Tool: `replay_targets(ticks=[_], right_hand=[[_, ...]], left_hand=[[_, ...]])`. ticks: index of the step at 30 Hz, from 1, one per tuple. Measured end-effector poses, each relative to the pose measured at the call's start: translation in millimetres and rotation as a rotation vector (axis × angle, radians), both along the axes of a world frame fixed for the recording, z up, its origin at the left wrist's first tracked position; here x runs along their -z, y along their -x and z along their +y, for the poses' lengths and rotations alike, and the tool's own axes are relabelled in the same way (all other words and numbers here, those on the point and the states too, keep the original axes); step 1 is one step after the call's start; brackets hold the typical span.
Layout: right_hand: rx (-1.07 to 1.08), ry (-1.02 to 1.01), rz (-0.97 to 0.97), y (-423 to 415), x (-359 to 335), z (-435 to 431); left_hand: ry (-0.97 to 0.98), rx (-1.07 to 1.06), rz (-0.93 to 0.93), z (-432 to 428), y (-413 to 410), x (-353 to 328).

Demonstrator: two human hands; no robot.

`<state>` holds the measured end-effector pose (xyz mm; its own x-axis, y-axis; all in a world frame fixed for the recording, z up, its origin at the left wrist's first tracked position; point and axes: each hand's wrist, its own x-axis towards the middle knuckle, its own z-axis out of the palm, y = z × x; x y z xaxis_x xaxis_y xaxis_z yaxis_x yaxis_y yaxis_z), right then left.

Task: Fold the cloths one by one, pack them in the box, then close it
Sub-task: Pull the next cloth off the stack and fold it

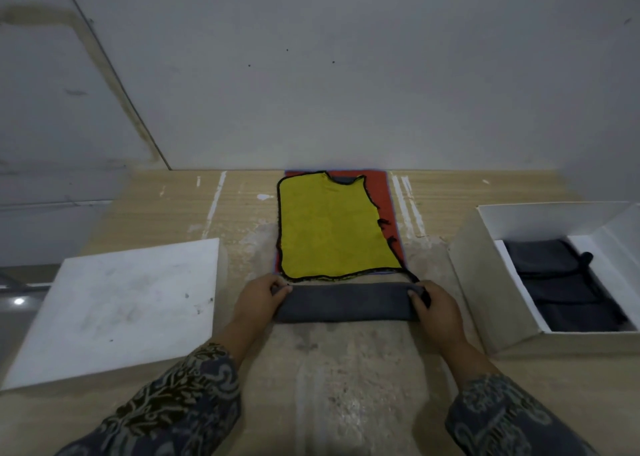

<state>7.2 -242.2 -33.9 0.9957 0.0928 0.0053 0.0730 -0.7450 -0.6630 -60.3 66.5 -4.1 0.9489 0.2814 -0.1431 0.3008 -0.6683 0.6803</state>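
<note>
The open white cardboard box (485,275) at the right holds folded dark grey cloths (561,282). Its flat white lid (114,306) lies at the left. On the wooden table (346,386), the left hand (258,299) and right hand (434,306) pinch opposite ends of a folded grey cloth strip (346,303), just before a yellow black-edged cloth (329,227).

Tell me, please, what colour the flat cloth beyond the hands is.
The flat cloth is yellow with black edging, best in the head view.

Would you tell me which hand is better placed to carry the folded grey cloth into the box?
Probably the right hand: it grips the grey cloth at the end nearest the open box on its right; the left hand grips the far end.
</note>
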Motion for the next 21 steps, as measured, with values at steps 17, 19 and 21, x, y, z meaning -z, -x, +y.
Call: replay_targets(ticks=[17, 19, 21], right_hand=[[-0.443, 0.410, -0.034, 54.7, 18.6, 111.2], [-0.411, 0.445, 0.050, 57.9, 26.2, 111.0], [-0.420, 0.400, 0.042, 55.4, 30.3, 108.8]], left_hand=[[-0.055, -0.277, 0.125, -14.7, -4.1, 24.3], [0.058, -0.320, 0.157, -14.4, 0.6, 23.7], [0.114, -0.320, 0.188, -12.6, 2.1, 20.7]])
